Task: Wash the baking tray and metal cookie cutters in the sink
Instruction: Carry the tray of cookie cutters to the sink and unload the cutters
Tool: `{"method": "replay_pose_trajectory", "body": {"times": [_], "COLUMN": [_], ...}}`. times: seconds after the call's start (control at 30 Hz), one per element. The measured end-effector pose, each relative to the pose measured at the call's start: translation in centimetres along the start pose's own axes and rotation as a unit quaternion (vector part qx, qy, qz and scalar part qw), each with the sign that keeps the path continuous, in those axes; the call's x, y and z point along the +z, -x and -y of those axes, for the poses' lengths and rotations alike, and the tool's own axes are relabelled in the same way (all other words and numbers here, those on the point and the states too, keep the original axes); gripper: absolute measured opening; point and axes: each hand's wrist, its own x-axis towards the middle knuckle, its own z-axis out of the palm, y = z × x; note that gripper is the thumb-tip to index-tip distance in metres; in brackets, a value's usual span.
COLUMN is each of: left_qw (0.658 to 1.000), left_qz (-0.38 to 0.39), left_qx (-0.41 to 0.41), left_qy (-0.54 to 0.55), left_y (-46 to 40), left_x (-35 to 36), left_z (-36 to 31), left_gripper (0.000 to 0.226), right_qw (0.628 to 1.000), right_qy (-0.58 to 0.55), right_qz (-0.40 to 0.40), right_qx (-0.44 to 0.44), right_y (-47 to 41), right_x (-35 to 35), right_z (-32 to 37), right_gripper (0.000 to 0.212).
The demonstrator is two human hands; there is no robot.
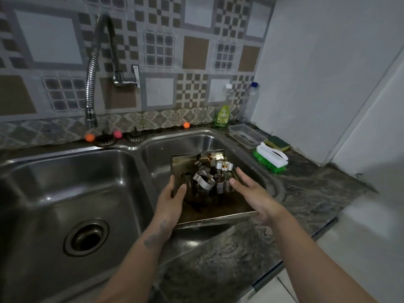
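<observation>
We see a tray (209, 206) sitting tilted in the right bowl of a double sink (131, 149), with its near edge up by the front rim and its far end down in the bowl. A heap of shiny metal cutters (209, 176) lies on the far half of the tray. Our left hand (172, 200) holds the tray's left edge, with the thumb on top and the fingers curled around the side. Our right hand (251, 193) is loose and holds nothing; its fingers are stretched out over the tray's right side, and the fingertips are just beside the cutters. We cannot tell if they touch them. The left bowl has a round drain (86, 238). A bendy tap (94, 79) comes out of the tiled wall above the left bowl. On the counter to the right of the sink sit a green brush (271, 159), a sponge (278, 144), a clear box (246, 135) and a green soap bottle (223, 112).
</observation>
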Motion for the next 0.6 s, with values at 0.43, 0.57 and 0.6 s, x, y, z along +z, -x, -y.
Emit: {"method": "replay_pose_trajectory", "body": {"times": [0.43,0.57,0.6], "left_qw": [0.981,0.97,0.967], "left_qz": [-0.095,-0.141,-0.147], "left_qx": [-0.038,-0.071,-0.077], "left_qy": [-0.162,-0.183,-0.191], "left_y": [-10.7,-12.6,-13.0], "left_x": [4.3,5.6,5.7], "left_z": [3.4,4.7,4.9], "left_gripper": [0.054,0.055,0.053], "right_qw": [0.99,0.978,0.976], "right_qy": [0.008,0.044,0.056], "right_qz": [0.14,0.197,0.207], "right_qx": [0.027,0.045,0.047], "right_y": [-17.2,-21.3,-22.0], "right_x": [-1.9,-1.5,-1.4], "right_z": [-3.6,-5.1,-5.4], "right_gripper": [0.065,0.068,0.068]}}
